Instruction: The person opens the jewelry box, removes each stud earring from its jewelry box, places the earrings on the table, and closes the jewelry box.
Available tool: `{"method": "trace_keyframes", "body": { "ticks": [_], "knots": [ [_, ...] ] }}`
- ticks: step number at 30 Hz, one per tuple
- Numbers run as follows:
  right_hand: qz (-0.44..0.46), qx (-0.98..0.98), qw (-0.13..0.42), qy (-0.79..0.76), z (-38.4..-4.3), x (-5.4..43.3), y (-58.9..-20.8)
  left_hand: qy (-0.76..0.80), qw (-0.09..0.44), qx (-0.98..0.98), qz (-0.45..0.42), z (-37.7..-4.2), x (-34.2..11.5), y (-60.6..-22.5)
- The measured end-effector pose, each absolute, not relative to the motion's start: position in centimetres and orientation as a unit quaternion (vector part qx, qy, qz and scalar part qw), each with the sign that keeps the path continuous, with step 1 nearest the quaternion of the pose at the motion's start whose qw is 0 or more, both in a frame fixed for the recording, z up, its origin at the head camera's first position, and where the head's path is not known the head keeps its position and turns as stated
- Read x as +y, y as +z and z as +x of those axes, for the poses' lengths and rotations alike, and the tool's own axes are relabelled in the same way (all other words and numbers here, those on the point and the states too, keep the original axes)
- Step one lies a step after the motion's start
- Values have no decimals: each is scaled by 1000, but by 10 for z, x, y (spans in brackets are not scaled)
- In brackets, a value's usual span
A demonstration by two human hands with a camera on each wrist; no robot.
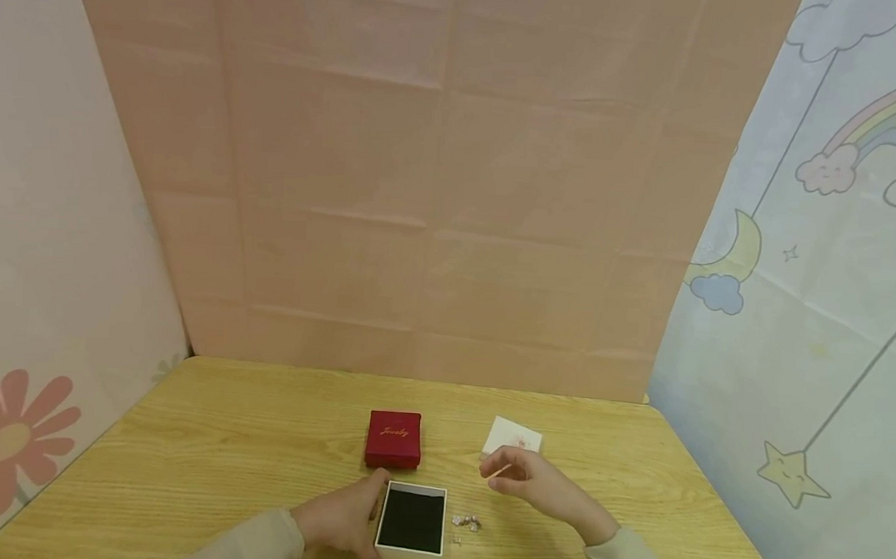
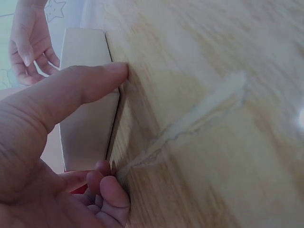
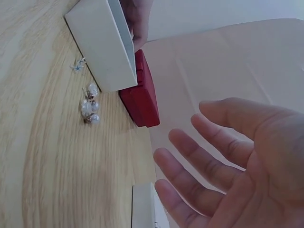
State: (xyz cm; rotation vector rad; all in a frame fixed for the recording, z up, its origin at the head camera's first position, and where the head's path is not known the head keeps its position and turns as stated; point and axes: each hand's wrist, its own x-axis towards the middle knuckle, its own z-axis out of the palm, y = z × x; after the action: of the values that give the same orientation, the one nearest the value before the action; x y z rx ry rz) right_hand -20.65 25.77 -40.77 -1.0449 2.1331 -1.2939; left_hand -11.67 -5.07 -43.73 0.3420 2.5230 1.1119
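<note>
A white open box [image 1: 409,557] with a black lining [image 1: 412,520] sits on the table near the front. My left hand [image 1: 342,512] grips it along its left side, thumb [image 2: 90,85] across the outer wall in the left wrist view. To the right of the box lie several small pearl jewelry pieces [image 3: 90,105], with a small star-shaped piece [image 3: 78,65] beside them. My right hand [image 1: 532,487] hovers over the table right of the jewelry, fingers loosely bent and apart. Nothing shows in its palm in the right wrist view.
Behind the white box stands a closed red box [image 1: 393,438] with gold "Jewelry" lettering. A white lid-like piece [image 1: 511,435] with a pinkish print lies beyond the right hand. A peach cloth [image 1: 435,229] hangs behind the wooden table [image 1: 261,421], with patterned cloths at both sides.
</note>
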Motion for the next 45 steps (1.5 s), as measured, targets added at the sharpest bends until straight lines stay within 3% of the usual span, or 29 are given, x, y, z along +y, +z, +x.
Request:
{"method": "trace_keyframes", "body": {
  "ticks": [14, 23, 37, 45],
  "knots": [
    [-384, 777, 222, -446, -206, 261, -413, 402, 181, 889, 124, -117, -51, -437],
    [-388, 778, 217, -444, -206, 261, -413, 515, 221, 823, 87, -115, -61, -431],
    [-381, 778, 221, -448, -208, 262, -411, 660, 169, 718, 143, -134, -58, -376],
    [-382, 778, 216, -449, -209, 260, -412, 692, 155, 690, 142, -138, -48, -366]
  ]
}}
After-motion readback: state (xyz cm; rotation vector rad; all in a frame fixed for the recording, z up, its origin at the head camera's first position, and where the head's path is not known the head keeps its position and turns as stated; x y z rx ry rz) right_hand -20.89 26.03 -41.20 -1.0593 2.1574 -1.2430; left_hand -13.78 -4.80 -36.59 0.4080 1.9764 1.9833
